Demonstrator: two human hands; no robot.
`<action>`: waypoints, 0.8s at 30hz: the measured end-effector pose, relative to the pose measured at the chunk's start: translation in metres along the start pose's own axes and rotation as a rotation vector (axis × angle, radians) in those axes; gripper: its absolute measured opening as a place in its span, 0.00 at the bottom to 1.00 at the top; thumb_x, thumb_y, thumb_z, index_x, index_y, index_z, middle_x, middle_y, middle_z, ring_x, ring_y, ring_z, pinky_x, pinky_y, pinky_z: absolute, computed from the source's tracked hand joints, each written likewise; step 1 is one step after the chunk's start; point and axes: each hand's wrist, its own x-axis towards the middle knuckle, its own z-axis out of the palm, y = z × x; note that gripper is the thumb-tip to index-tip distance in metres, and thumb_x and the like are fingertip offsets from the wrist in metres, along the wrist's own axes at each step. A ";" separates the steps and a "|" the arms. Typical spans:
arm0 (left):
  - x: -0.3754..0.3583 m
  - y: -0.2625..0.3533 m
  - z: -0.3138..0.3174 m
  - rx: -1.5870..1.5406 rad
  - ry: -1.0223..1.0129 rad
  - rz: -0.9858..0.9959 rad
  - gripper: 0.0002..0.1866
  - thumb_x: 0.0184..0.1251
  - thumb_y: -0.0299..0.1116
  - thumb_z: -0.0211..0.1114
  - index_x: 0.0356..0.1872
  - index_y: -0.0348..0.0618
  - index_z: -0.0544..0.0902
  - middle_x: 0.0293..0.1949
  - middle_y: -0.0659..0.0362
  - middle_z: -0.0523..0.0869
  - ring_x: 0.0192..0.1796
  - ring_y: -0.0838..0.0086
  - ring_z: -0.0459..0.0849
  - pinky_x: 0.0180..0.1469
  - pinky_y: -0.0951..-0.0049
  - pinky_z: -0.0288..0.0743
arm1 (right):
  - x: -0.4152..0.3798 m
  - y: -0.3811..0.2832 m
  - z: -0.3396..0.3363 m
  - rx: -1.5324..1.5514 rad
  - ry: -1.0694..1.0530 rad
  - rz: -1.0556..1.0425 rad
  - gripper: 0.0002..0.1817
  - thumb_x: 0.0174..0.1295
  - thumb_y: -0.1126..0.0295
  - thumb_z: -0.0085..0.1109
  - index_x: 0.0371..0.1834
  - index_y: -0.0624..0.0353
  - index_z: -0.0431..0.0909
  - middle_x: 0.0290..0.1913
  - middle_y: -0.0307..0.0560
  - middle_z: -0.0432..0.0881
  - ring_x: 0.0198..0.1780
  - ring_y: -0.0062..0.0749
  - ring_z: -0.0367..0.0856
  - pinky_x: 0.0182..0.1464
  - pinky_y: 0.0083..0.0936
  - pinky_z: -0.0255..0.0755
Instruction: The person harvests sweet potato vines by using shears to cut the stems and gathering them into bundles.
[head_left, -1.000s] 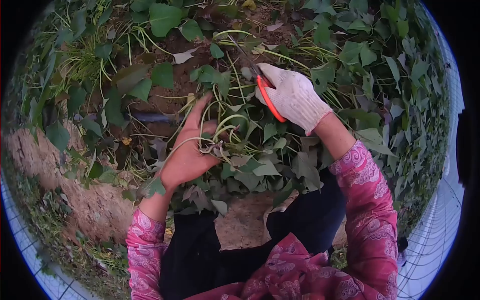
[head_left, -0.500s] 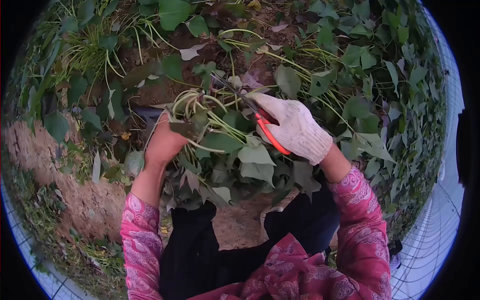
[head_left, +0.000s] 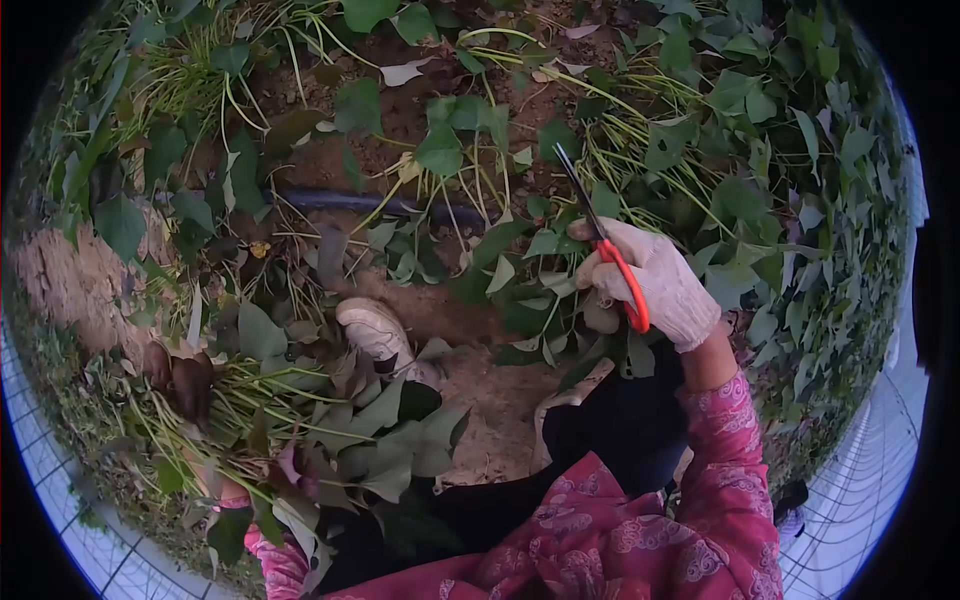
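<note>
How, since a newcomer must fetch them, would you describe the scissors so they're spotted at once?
Find the pink right sleeve, then follow it up to the gloved right hand. It holds the scissors, dark blades pointing away from the wearer. Their orange-red handle stands out against pale glove and green leaves.

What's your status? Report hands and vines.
Right hand holds scissors. Leafy vines bunched at left hand. Foliage in the way, left grip mostly hidden.

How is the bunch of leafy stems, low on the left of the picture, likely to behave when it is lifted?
The bunch would probably flop at its edges, as its broad leaves droop. It looks light for its size: just thin stems and flat leaves.
</note>
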 end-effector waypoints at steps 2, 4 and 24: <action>0.021 -0.026 0.003 -0.277 0.044 -0.327 0.18 0.66 0.40 0.62 0.44 0.34 0.74 0.32 0.47 0.82 0.32 0.65 0.83 0.31 0.62 0.73 | 0.005 0.005 0.001 -0.315 -0.019 -0.006 0.22 0.53 0.63 0.58 0.51 0.57 0.76 0.33 0.53 0.79 0.35 0.40 0.79 0.41 0.28 0.72; 0.034 -0.062 0.027 -0.108 0.291 -0.414 0.23 0.56 0.32 0.69 0.51 0.33 0.73 0.34 0.49 0.83 0.36 0.64 0.84 0.37 0.65 0.76 | 0.006 0.005 -0.008 -0.347 -0.059 -0.093 0.21 0.53 0.62 0.57 0.50 0.56 0.76 0.30 0.55 0.78 0.33 0.47 0.78 0.37 0.32 0.72; 0.219 -0.105 0.090 1.107 -0.045 -0.592 0.14 0.44 0.26 0.68 0.37 0.40 0.83 0.30 0.52 0.85 0.33 0.59 0.85 0.36 0.66 0.76 | -0.078 0.067 -0.040 -0.743 -0.051 -0.226 0.13 0.59 0.60 0.52 0.42 0.55 0.75 0.32 0.51 0.80 0.30 0.53 0.77 0.33 0.38 0.72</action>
